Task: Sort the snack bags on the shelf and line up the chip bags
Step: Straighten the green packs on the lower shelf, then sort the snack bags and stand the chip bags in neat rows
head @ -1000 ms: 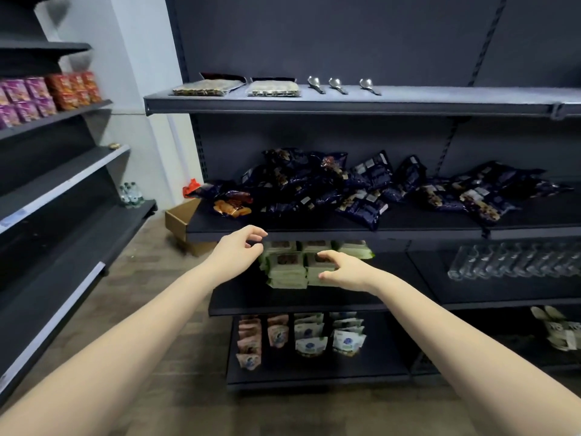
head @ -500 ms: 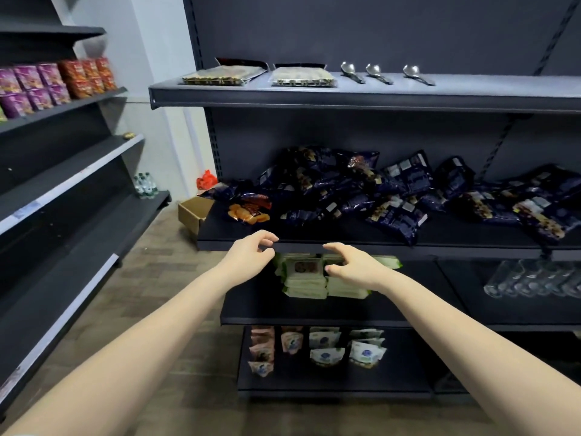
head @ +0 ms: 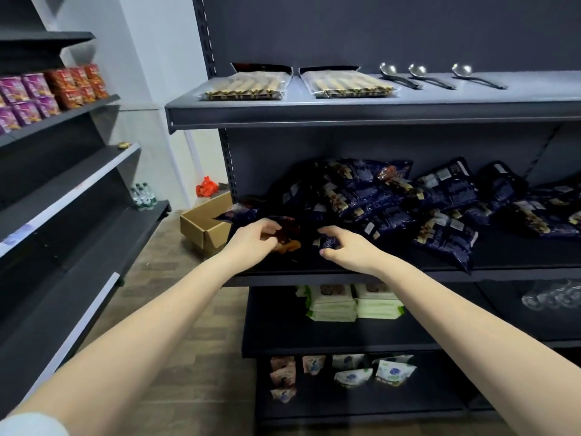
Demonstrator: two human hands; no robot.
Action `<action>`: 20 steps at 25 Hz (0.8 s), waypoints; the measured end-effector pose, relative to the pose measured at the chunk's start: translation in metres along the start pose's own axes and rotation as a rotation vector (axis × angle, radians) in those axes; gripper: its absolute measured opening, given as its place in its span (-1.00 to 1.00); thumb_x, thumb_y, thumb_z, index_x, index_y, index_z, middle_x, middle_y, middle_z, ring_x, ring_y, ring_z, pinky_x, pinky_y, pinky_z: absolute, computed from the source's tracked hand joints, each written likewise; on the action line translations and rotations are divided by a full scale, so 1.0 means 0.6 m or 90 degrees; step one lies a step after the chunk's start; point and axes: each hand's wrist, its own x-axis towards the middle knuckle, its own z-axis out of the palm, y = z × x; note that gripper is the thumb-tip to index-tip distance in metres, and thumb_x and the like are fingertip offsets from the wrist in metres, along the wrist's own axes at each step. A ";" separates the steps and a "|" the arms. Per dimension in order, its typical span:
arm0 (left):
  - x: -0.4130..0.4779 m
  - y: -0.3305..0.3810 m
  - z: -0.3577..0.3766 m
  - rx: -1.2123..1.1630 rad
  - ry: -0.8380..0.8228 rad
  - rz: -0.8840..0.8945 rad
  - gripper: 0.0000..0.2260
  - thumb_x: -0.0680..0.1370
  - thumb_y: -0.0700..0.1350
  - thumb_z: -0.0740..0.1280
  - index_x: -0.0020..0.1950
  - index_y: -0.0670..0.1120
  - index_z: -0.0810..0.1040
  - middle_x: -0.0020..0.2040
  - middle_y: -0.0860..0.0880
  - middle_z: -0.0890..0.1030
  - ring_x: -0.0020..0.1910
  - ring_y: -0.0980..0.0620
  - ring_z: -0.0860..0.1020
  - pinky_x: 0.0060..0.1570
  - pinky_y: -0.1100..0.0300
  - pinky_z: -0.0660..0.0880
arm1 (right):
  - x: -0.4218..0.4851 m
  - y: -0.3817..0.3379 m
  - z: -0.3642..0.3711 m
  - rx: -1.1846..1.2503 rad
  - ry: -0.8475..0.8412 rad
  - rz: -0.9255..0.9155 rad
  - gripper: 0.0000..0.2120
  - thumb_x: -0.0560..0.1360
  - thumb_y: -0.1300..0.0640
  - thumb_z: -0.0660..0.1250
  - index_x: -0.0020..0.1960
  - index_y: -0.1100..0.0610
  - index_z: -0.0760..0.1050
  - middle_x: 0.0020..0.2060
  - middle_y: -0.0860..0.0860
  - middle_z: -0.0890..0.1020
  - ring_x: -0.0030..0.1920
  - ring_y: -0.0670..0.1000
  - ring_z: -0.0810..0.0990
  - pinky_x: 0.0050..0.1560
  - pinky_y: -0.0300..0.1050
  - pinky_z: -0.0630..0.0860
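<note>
Reaching into a dark steel display unit, a person stretches both bare arms to the middle shelf [head: 518, 273]. A loose heap of dark-blue snack bags [head: 371, 196] sprawls across most of its width, unsorted, with no row yet formed. From where I stand the pile leans toward the front, and the bags look slick and puffed with air. Pulling one out of the left end could, in my judgement, send those resting above it sliding to the lip. One overhanging bag [head: 445, 243] on the right already droops past the front edge and seems likeliest to fall to the floor if the heap is jostled. A cardboard box [head: 204, 229] sits open on the floor just beside the unit's left end, where a stray bag could also land.

The left hand [head: 251, 239] is nearly closed. Its fingers curl down over a red-and-orange bag [head: 290, 245], the one odd colour in view, which lies at the front left of the shelf. The right hand [head: 349, 247], near it but apart, is bent just as tightly and pinches the corner of a dark-blue packet [head: 328, 242] between thumb and fingers. A grip that small on a smooth wrapper may slip when the packet is lifted.
</note>
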 end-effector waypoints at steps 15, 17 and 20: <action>0.089 -0.199 -0.083 0.050 0.009 0.007 -0.70 0.49 -0.19 0.33 0.23 -0.06 0.50 0.23 0.00 0.52 0.21 0.03 0.47 0.13 0.25 0.38 | 0.203 -0.092 0.109 0.037 -0.016 0.001 -0.44 0.49 0.05 0.32 0.45 0.00 0.24 0.39 0.01 0.37 0.36 0.00 0.36 0.21 -0.30 0.31; 0.100 -0.214 -0.078 0.065 0.022 0.014 -0.64 0.47 -0.20 0.35 0.26 -0.10 0.47 0.27 -0.06 0.48 0.30 -0.02 0.40 0.20 0.22 0.33 | 0.216 -0.090 0.121 0.021 0.013 -0.004 -0.48 0.51 0.09 0.29 0.44 0.00 0.26 0.41 0.03 0.32 0.36 0.02 0.35 0.21 -0.29 0.29; 0.122 -0.219 -0.062 0.066 0.026 -0.017 -0.47 0.40 -0.04 0.34 0.36 -0.07 0.35 0.35 -0.13 0.36 0.37 -0.12 0.31 0.32 0.01 0.28 | 0.237 -0.080 0.121 -0.014 0.044 -0.030 -0.49 0.49 0.12 0.31 0.42 0.05 0.28 0.41 0.06 0.28 0.38 0.04 0.32 0.23 -0.34 0.19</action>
